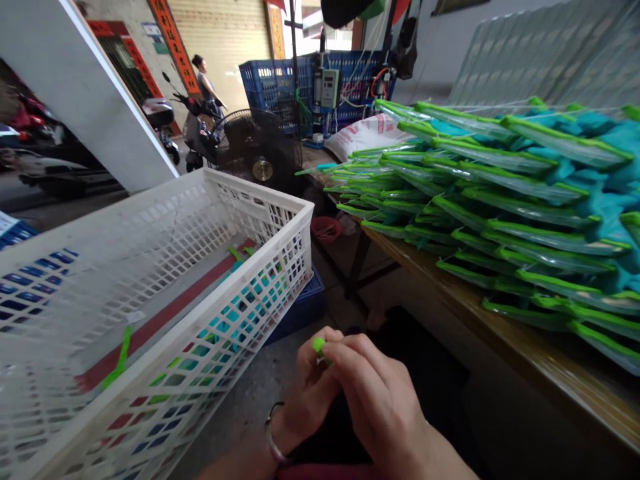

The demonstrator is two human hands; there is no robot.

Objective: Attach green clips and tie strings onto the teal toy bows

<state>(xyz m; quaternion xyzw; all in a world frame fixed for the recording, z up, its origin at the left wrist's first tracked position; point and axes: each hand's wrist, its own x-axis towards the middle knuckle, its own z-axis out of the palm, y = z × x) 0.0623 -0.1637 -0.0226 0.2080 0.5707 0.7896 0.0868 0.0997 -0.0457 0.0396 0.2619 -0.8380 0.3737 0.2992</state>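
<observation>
Low in the middle of the view, my left hand and my right hand meet over my lap. Both pinch a small bright green piece, only its tip showing between the fingertips. A silver bangle sits on my left wrist. To the right, a long stack of clear pouches with green edging and teal backing lies fanned along the wooden table. A white plastic crate stands at my left, with teal and green pieces at its bottom.
Behind the crate are a black floor fan, blue crates and a white sack. A person stands by a scooter at the open doorway. A white slanted post crosses the upper left.
</observation>
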